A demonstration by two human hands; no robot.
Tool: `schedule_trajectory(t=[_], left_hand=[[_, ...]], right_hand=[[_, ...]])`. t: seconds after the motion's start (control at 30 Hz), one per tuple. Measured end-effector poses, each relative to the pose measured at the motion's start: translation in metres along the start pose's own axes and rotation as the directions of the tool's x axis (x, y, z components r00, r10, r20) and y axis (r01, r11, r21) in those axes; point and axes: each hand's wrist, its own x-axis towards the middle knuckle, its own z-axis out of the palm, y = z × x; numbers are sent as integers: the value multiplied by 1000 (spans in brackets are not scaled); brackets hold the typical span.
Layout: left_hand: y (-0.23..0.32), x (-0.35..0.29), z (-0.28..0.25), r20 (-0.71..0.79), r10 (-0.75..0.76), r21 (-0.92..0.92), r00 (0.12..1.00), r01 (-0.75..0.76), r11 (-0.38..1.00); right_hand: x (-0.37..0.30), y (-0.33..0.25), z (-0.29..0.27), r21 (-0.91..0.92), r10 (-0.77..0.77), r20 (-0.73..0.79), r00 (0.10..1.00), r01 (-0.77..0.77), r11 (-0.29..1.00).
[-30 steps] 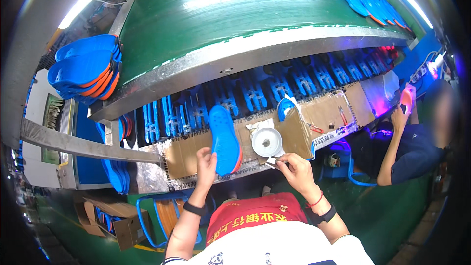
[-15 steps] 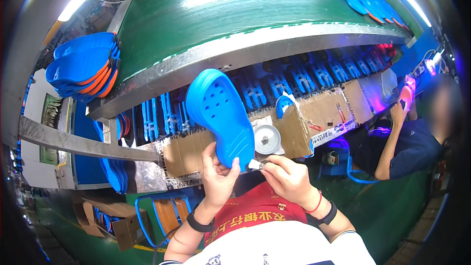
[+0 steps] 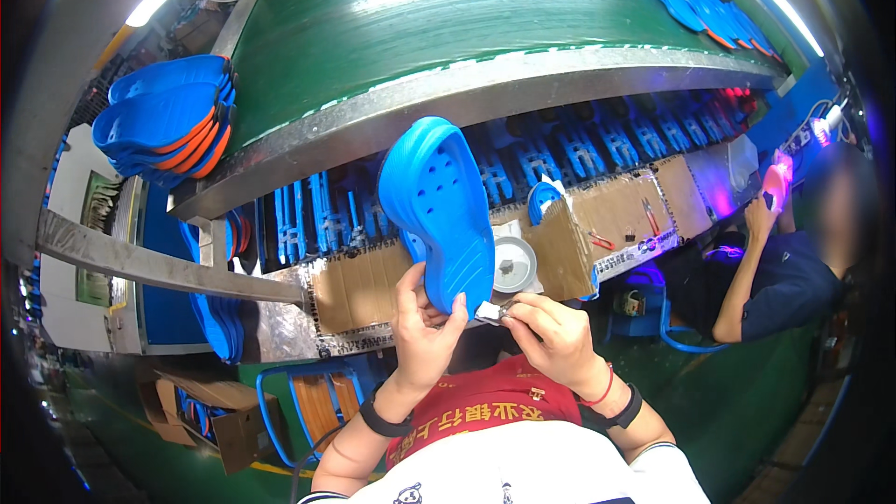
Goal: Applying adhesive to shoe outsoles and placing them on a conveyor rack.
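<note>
A blue foam clog [image 3: 457,243] stands tilted up in front of me, its holed toe end pointing away. My left hand [image 3: 425,329] grips it by the heel end, thumb on the near face and fingers behind. Pinched in my right hand [image 3: 557,334] is a small tool with a white tip [image 3: 488,314]; whether it is a brush or something wrapped cannot be made out. The tip lies at the clog's lower right edge, seemingly touching it. Just beyond my right hand, a white round bowl [image 3: 532,264] with a dark spot inside sits on the bench.
Cardboard [image 3: 359,289] covers the bench, with red-handled pliers [image 3: 651,215] farther right. Behind runs a green conveyor belt [image 3: 448,37] with a metal edge. Stacked blue-and-orange shoe parts [image 3: 154,121] stand left. A co-worker [image 3: 775,280] sits at right holding a pink-lit shoe.
The clog has shifted slightly right and turned a little, its toe end now higher. Both hands keep their holds, and the white tip stays by the heel edge.
</note>
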Motion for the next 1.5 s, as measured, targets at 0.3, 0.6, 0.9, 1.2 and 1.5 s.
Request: schedule_trajectory(t=[0.3,0.6,0.9,1.2,1.5], left_hand=[[9,13,24,112,-14,69,994,7,998],[53,177,215,364,375,-31,853,-391,920],[64,192,281,569,224,-173,791,-152,973],[-77,59,-35,-383,216,93,898,-195,976],[-106,-91,-187,-538,-491,-411,685,295,863]], right_hand=[[-7,8,-32,-179,22,-145,989,-48,983],[-59,37,-138,-49,337,-578,743,-444,895],[-68,55,-136,-77,321,-514,795,-416,906],[-25,39,-61,3,248,-167,954,-251,968],[22,-2,17,50,56,60,997,-59,997]])
